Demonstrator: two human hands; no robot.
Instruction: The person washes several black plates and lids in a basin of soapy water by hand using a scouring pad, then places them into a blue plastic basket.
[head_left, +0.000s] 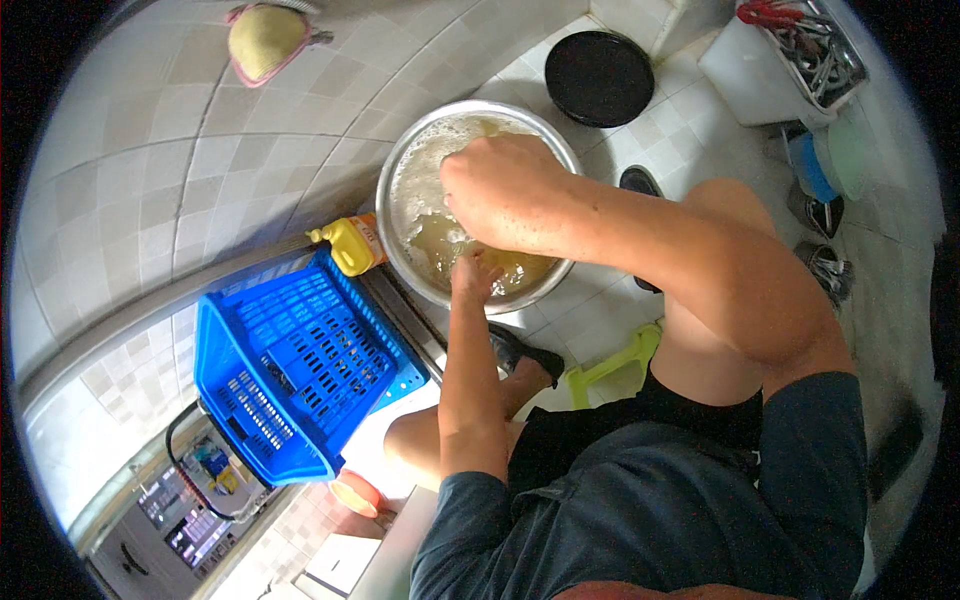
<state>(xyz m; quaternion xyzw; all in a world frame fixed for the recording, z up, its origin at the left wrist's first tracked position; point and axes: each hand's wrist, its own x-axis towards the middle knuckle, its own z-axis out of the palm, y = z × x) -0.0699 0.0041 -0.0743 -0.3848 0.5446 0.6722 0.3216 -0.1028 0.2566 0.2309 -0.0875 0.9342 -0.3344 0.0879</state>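
A round metal basin (384,200) stands on the floor in front of me, holding cloudy yellowish water (425,238) with white foam on it. Over the middle of the basin my right hand (502,190) is closed like a fist, its back turned up. Whatever may be in its fingers is hidden beneath it. My left hand (476,274) reaches into the near side of the basin at the water. Its fingers are partly hidden, so their grip is unclear.
Left of the basin are a yellow bottle (353,247) and a blue plastic basket (222,345). Behind it lies a round black pan-like thing (600,80). A white container (752,75) of utensils stands far right. A green stool (620,365) is beside my legs.
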